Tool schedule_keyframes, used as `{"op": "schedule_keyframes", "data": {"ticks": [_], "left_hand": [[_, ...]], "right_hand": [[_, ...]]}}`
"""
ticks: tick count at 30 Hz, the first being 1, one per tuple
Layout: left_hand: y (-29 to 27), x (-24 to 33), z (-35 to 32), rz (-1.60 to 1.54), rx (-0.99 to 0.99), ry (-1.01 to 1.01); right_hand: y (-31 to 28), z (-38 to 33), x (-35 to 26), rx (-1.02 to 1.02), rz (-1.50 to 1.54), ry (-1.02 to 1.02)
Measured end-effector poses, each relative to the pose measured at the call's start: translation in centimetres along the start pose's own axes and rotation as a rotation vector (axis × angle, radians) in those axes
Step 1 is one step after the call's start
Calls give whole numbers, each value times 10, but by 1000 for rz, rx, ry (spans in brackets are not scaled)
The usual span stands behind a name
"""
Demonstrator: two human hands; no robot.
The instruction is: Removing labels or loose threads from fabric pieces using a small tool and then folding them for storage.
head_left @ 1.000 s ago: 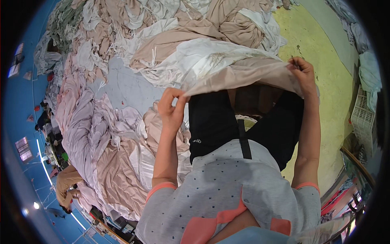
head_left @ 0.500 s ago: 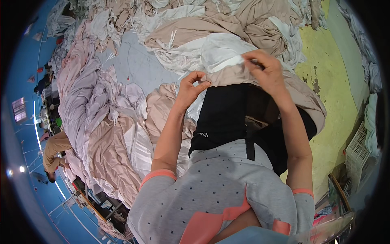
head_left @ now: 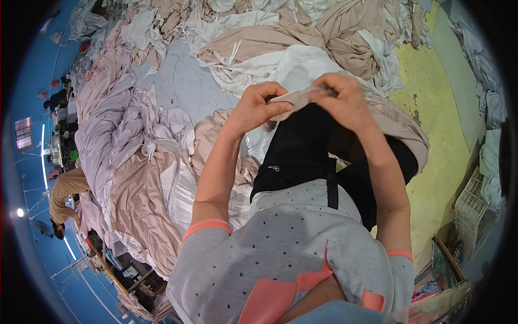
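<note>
Far left, I log a blue wall (head_left: 33, 110) and, lower down, a bent-over co-worker in brown trousers (head_left: 67, 191). Next, one long heap: lilac fabric (head_left: 110, 129), crumpled, then beige fabric (head_left: 143, 189) with white folds beside it. Beyond, a patch of grey floor (head_left: 183, 81). Centre, item one: left hand (head_left: 256, 110), thumb and index finger nearly together, gripping the near corner of a beige cloth (head_left: 298, 99) between them, the other fingers (head_left: 274, 88) curled in. Item two: the beige cloth, a narrow folded edge raised above the lap, between the two hands. Just beyond it, white cloth (head_left: 305, 62), bunched; I cannot tell where the two join. Below, black trousers (head_left: 297, 146), bearing one small pale line of lettering on the thigh, not transcribed; further down, a grey shirt (head_left: 270, 259) with dark specks and coral trim. Item three: right hand (head_left: 342, 102), palm down, fingers bent toward the cloth's other end and touching it; tips blurred, so I cannot tell how firmly they close. Right of that, beige material (head_left: 404, 127) draped over the knee, yellow floor (head_left: 442, 178), a white slatted crate (head_left: 469, 202), pale green cloth (head_left: 492, 162) by its upper edge.
</note>
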State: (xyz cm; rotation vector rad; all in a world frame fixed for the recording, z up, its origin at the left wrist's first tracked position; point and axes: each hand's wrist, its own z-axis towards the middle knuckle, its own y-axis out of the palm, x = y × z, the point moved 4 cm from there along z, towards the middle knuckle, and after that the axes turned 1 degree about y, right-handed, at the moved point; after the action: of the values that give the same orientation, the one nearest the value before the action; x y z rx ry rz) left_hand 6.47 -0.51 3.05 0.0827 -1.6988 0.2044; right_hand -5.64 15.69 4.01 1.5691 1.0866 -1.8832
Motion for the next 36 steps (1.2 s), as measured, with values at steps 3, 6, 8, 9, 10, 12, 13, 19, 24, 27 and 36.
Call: {"op": "schedule_keyframes", "data": {"ticks": [3, 6, 8, 9, 10, 12, 13, 19, 24, 27, 36], "left_hand": [[-3, -5, -8, 80, -108, -173], [-5, -18, -10, 87, -57, -61], [-9, -18, -7, 23, 13, 15], [-14, -14, -10, 31, 21, 28], [-17, -10, -9, 44, 16, -5], [-19, 3, -8, 58, 5, -17], [-21, 14, -7, 15, 15, -4], [-23, 73, -3, -93, -34, 177], [-10, 110, -4, -431, -4, 357], [-6, 106, -15, -539, -12, 328], [30, -41, 22, -275, -37, -166]], "right_hand": [[-32, -9, -16, 74, 190, 31], [-64, -28, -30, 201, 185, 23], [-92, -41, -47, 234, 62, 16], [-99, -44, -53, 232, 62, -1], [-110, -51, -61, 286, 61, -25], [-134, -65, -79, 399, 59, -77], [-145, -70, -89, 406, 51, -95], [-196, -104, -148, 419, -141, -143], [-214, -156, -202, 527, -166, -180], [-213, -183, -182, 537, -204, -115], [-173, -207, 42, 560, -46, 291]]}}
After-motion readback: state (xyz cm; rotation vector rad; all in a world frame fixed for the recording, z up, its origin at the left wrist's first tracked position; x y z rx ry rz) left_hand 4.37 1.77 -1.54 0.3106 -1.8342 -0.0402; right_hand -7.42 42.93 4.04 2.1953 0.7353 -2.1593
